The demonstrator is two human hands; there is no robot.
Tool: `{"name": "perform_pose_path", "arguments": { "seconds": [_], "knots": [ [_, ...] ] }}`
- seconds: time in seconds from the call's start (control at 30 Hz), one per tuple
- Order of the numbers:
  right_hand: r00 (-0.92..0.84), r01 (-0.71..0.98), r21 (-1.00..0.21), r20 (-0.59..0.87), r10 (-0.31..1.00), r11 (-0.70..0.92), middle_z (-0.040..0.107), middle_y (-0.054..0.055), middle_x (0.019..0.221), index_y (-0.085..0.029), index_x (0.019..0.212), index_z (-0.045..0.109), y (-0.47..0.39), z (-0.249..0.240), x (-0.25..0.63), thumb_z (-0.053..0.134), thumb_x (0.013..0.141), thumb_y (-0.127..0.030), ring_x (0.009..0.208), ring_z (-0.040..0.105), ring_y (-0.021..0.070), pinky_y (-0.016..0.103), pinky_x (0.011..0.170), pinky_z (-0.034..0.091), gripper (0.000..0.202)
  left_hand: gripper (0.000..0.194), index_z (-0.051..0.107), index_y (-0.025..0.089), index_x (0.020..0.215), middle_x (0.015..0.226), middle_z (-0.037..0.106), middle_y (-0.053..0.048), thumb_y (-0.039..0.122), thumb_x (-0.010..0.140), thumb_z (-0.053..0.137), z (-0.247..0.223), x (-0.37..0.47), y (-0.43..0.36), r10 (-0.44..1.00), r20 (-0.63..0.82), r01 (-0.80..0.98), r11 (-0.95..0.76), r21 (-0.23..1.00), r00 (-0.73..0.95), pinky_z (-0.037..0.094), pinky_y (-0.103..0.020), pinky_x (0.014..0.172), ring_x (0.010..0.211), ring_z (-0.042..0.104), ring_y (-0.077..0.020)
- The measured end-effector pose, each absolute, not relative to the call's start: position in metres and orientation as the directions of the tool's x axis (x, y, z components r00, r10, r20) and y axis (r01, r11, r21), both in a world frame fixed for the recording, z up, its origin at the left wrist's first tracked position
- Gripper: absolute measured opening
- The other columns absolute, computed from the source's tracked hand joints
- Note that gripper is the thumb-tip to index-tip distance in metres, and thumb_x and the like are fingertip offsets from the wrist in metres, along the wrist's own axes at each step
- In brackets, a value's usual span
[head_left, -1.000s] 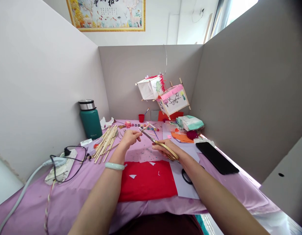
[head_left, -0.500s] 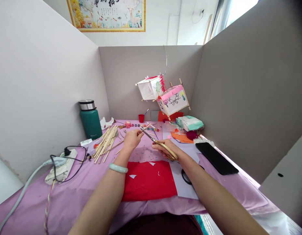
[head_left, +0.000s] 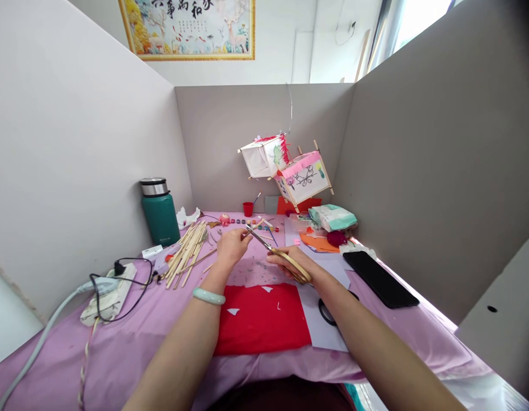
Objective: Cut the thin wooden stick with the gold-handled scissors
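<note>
My right hand (head_left: pixel 287 262) grips a pair of scissors (head_left: pixel 293 265) with yellow-gold handles, its blades pointing up and left. The blade tips reach the fingertips of my left hand (head_left: pixel 233 246), which is closed in a pinch. What the left fingers hold is too small to make out. Below both hands lies a red sheet (head_left: pixel 264 325) with several small white paper scraps (head_left: pixel 233 311) on it. White paper (head_left: pixel 327 331) lies beside the red sheet, under my right forearm, and black scissor handles (head_left: pixel 325 312) rest on it.
Wooden sticks (head_left: pixel 188 251) are piled at left, near a green bottle (head_left: pixel 159 214) and a power strip (head_left: pixel 108 297) with cables. Two paper lanterns (head_left: pixel 305 177) hang at the back. A black phone (head_left: pixel 379 279) and a tissue pack (head_left: pixel 333 216) lie at right.
The whole view has shifted slightly downward in the picture as the head tilts up a little. Both hands keep nearly the same pose, with the blade tips still at the left fingertips.
</note>
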State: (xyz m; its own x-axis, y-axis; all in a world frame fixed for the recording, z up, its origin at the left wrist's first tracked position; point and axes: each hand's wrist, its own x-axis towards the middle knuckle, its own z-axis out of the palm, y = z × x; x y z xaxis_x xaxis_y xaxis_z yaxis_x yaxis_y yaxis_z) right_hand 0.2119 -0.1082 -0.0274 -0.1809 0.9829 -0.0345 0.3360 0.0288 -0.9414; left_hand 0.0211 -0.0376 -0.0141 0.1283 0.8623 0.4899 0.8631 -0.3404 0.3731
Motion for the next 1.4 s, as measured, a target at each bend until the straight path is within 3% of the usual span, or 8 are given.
{"name": "perform_pose_path", "arguments": {
  "seconds": [0.33,1.4],
  "knots": [
    [-0.195,0.355,-0.933,-0.010,0.981,0.061,0.044,-0.007,0.050,-0.016,0.089,0.061,-0.1079,-0.0271,0.2086,0.065,0.069,-0.046,0.034,0.036,0.0043,0.017,0.032,0.028,0.037,0.028,0.068,0.027,0.093,0.081,0.068,-0.006,0.038,0.082,0.044,-0.0109,0.0226,-0.0394,0.876,0.458,0.887,-0.326,0.326,0.153,0.036,-0.028,0.064,0.077,0.059,-0.0206],
    [-0.195,0.356,-0.932,-0.008,0.981,0.063,0.050,-0.004,0.056,-0.017,0.095,0.064,-0.1048,-0.0309,0.2130,0.064,0.069,-0.047,0.037,0.038,0.0041,0.016,0.035,0.030,0.041,0.031,0.066,0.032,0.101,0.078,0.069,-0.004,0.041,0.083,0.043,-0.0132,0.0228,-0.0374,0.869,0.470,0.890,-0.329,0.316,0.154,0.039,-0.026,0.062,0.075,0.061,-0.0200]
  ]
}}
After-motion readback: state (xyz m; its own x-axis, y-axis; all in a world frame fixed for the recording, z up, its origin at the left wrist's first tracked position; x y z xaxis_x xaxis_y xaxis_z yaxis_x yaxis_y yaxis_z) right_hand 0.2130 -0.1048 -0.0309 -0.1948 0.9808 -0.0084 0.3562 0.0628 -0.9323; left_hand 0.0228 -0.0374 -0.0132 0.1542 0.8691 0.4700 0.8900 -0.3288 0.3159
